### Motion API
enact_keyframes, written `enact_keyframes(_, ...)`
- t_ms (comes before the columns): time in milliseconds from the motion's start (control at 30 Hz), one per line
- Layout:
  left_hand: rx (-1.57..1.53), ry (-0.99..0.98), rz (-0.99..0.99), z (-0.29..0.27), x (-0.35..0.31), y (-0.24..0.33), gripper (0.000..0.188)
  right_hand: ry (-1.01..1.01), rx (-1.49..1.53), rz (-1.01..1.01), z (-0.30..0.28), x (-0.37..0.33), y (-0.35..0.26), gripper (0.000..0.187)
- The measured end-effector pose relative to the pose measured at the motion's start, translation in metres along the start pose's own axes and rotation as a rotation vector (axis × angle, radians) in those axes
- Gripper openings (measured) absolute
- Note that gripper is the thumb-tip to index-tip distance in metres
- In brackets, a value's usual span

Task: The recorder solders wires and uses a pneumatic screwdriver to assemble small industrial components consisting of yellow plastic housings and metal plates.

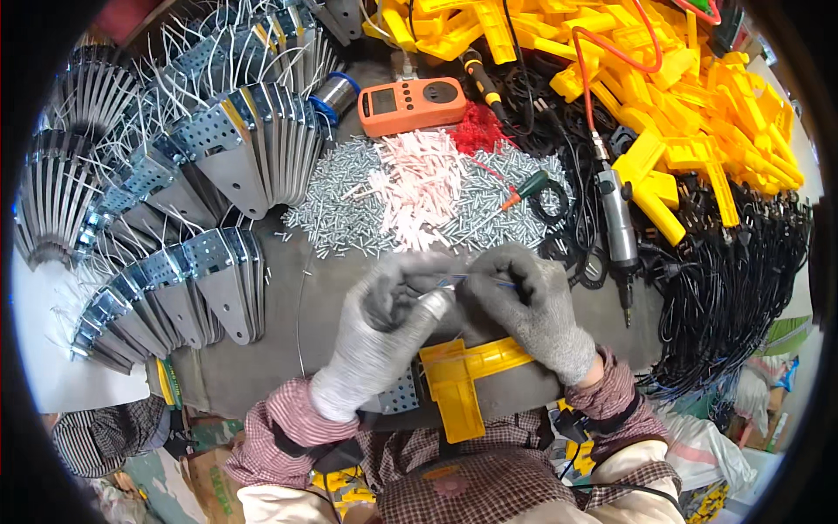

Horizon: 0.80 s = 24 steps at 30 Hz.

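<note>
We see a thin bluish wire (460, 276) above the middle of the tabletop (288, 367), spanning both gloved hands. Our left hand (394, 301) is half curled and slightly blurred, thumb and fingers nearly closed on one end; our right hand (526, 293) pinches the other with bent fingers. Below them, at the near edge, we find a yellow plastic piece (456, 390) and a perforated metal plate (399, 397). Beyond lie pale pink pieces (419, 188) between silvery screws (340, 205) — metal brackets (236, 170) line the left edge, black cables (733, 288) the right.
</note>
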<state>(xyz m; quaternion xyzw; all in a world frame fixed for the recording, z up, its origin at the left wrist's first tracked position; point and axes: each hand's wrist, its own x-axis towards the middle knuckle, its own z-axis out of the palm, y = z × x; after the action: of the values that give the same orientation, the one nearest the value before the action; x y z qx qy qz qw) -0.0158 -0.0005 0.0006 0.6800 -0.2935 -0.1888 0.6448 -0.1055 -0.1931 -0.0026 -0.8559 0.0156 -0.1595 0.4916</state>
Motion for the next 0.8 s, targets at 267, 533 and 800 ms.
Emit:
enact_keyframes(267, -0.482, -0.01, -0.55, -0.007, 0.0, -0.005, 0.027, 0.088, -0.011, 0.034, 0.003, -0.006, 0.005, 0.02)
enact_keyframes(533, -0.588, -0.072, -0.572, -0.011, -0.006, -0.016, 0.028, -0.041, -0.026, 0.082, 0.001, -0.005, -0.004, 0.013)
enact_keyframes(800, -0.331, -0.025, -0.477, -0.005, -0.001, -0.006, 0.022, -0.044, -0.097, -0.081, 0.002, -0.002, -0.002, 0.016)
